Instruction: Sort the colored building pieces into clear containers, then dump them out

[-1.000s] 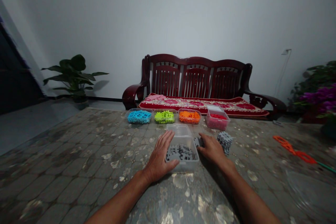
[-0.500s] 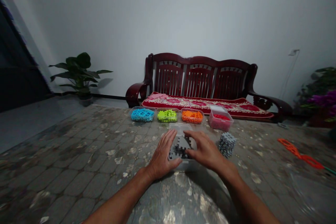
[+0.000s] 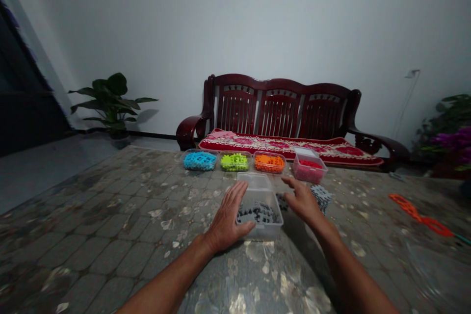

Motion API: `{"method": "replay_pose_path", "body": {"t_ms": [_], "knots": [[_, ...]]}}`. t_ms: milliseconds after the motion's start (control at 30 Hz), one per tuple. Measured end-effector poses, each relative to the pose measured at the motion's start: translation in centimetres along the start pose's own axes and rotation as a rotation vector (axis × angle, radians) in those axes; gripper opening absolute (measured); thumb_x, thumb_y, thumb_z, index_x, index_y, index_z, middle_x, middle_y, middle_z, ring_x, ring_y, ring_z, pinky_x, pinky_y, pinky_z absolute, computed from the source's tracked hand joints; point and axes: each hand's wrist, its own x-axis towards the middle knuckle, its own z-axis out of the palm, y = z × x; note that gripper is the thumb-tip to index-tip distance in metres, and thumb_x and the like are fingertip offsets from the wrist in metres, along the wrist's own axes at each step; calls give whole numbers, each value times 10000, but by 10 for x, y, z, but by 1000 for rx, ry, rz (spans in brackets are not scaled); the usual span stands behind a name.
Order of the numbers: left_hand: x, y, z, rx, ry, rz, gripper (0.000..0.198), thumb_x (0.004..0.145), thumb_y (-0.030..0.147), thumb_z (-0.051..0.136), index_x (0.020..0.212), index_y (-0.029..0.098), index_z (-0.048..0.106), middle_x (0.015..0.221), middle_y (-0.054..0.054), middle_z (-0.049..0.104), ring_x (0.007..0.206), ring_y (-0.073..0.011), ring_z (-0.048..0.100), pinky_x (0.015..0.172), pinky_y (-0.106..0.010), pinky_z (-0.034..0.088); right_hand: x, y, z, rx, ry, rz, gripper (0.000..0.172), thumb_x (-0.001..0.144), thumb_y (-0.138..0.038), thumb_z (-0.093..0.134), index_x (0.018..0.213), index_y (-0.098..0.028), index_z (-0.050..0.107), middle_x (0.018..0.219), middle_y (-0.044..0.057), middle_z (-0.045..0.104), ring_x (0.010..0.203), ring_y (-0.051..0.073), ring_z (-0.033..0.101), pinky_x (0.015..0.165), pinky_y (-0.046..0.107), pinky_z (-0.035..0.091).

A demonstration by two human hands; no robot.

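A clear plastic box (image 3: pixel 265 229) stands in front of me with grey interlocking toy pieces (image 3: pixel 257 213) inside. My left hand (image 3: pixel 228 217) grips its left side, fingers along the wall and thumb across the front rim. Just right of the box is my right hand (image 3: pixel 302 202), thumb and index finger apart and nothing visible between them. Below its thumb, beside the box wall, shows a dark grey notched piece (image 3: pixel 281 201), partly hidden. Behind that hand rises a block of grey pieces (image 3: pixel 322 196), partly covered by the hand.
Behind the box are tubs of blue pieces (image 3: pixel 199 161), green pieces (image 3: pixel 234 162) and orange pieces (image 3: pixel 270 163). A pink-filled box (image 3: pixel 309 170) stands further right. An orange linked strip (image 3: pixel 415 214) lies at right, near a clear lid (image 3: pixel 441 270). A wooden bench (image 3: pixel 279 108) is beyond.
My right hand has moved right, out of the box to beside it. The light grey piece that stood up in the box is gone from there. My left hand keeps its place.
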Motion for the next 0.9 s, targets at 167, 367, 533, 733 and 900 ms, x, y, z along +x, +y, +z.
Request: {"method": "replay_pose_path", "body": {"t_ms": [167,367,533,733,900], "knots": [[0,0,0,-6,5,-6,912,810,309,661,1604,196,228,1656,-161,284,1541,-365,225,1251,-602,190,-4,16,12,-179,-235,132,703,760,-274,668,1437,-130,545,1401,165,629,1292,331,583,1083,439,445],[0,1,0,6,-6,-24,921,781,275,660,1596,184,242,1656,-173,282,1543,-367,221,1245,-615,195,-10,12,18,-259,-228,87,680,802,-307,665,1445,-129,533,1364,175,650,1262,321,606,1048,409,463],[0,1,-1,8,-5,-20,926,782,278,658,1599,190,230,1655,-173,283,1542,-369,222,1243,-618,197,-9,11,13,-231,-147,88,648,787,-288,671,1407,-137,561,1261,174,708,1192,325,652,1004,414,496],[0,1,-1,-1,-5,-20,922,793,305,673,1599,198,239,1662,-159,270,1543,-367,218,1250,-609,192,-5,-15,-12,174,8,-37,647,781,-363,680,1393,-199,544,1173,114,740,1084,273,700,967,434,528],[0,1,-1,5,-11,-19,922,791,272,663,1598,203,223,1661,-164,270,1548,-355,207,1248,-613,187,-16,-45,-20,300,-123,-215,690,760,-313,728,1414,-235,525,1193,94,732,1110,259,679,1011,461,493]]}}
